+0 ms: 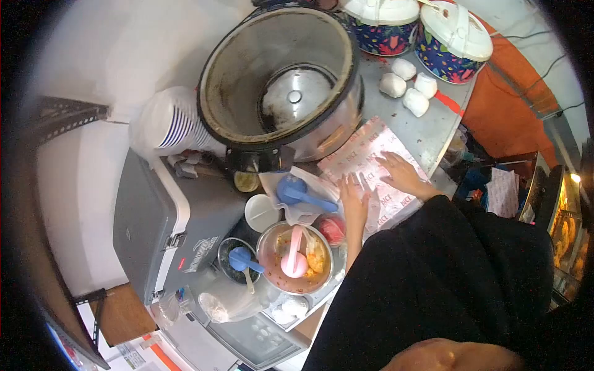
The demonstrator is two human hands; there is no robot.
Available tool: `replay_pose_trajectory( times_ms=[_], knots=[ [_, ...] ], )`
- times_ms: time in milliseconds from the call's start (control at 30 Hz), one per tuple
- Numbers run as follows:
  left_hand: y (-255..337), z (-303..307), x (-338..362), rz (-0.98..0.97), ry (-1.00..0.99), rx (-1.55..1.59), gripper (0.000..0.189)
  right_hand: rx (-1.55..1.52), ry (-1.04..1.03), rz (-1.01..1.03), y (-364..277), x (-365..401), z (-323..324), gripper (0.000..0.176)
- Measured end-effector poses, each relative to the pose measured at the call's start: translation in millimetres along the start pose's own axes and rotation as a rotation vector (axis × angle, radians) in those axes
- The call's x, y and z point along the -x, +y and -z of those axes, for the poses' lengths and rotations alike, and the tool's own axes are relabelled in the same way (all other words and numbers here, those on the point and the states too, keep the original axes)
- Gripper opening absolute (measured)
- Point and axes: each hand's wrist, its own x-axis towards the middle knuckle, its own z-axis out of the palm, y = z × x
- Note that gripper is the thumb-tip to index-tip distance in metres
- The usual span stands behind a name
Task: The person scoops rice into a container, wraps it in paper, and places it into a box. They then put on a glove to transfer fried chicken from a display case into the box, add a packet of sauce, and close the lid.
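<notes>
A sheet of white paper with red print lies on the metal counter. My left hand rests on its near left part, fingers spread. Farther right, my right hand lies on the same sheet with its fingers apart. Beside my left hand are a blue scoop on a clear plastic bag and a small container of red food. A steel bowl holds orange and pale food and a pink scoop.
A large open metal pot stands beyond the paper. White wrapped bundles and two patterned food containers are at the far right. A grey cooler, stacked cups and a dark bowl with a blue scoop stand left.
</notes>
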Motion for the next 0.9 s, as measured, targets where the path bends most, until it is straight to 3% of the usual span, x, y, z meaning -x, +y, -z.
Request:
replay_pose_trajectory(
  times_ms=[67, 167, 367, 433, 467, 500, 533, 567, 600, 633, 667, 700, 767, 833, 900],
  knots=[
    [16, -33, -1, 0.031, -0.187, -0.48, 0.065, 0.24, 0.029, 0.278, 35, 8, -10, 0.06],
    [2, -79, 11, 0.165, -0.104, -0.658, 0.073, 0.271, -0.116, 0.372, 45, -10, -9, 0.067],
    [18, -93, 14, 0.339, 0.098, -0.644, 0.067, 0.267, -0.311, 0.528, 47, -39, 9, 0.066],
    [22, -78, 10, 0.307, 0.0, -0.651, 0.057, 0.285, -0.524, 0.538, 64, -44, 19, 0.067],
    [20, -70, 12, 0.557, 0.158, -0.366, 0.045, 0.102, -0.604, 0.554, 77, -47, 30, 0.061],
    [34, -49, 11, 0.426, 0.466, -0.174, 0.037, 0.107, -0.606, 0.562, 77, -53, 58, 0.061],
    [8, -54, 35, 0.393, 0.69, -0.704, 0.035, -0.127, -0.801, 0.431, 70, -59, 102, 0.057],
    [28, -35, 37, 0.584, 0.72, -0.896, 0.035, -0.366, -0.982, 0.284, 69, -64, 145, 0.053],
    [8, -35, 54, 0.6, 1.011, -0.873, 0.043, -0.439, -0.815, 0.396, 79, -70, 179, 0.048],
    [10, -22, 61, 0.746, 0.958, -0.898, 0.048, -0.496, -0.629, 0.499, 91, -74, 217, 0.043],
    [18, -20, 64, 0.753, 0.817, -1.105, 0.054, -0.4, -0.487, 0.467, 97, -81, 264, 0.04],
    [3, -19, 76, 0.665, 0.778, -1.045, 0.059, -0.3, -0.338, 0.437, 103, -91, 309, 0.037],
    [-4, -18, 80, 0.801, 0.656, -0.967, 0.063, -0.277, 0.115, 0.408, 116, -114, 369, 0.035],
    [-3, -21, 67, 0.789, 0.702, -1.037, 0.06, 0.348, 0.477, 0.592, 152, -165, 401, 0.04],
    [13, -21, 61, 0.821, 0.579, -1.208, 0.054, 0.502, 0.403, 0.336, 174, -210, 400, 0.045]
  ],
)
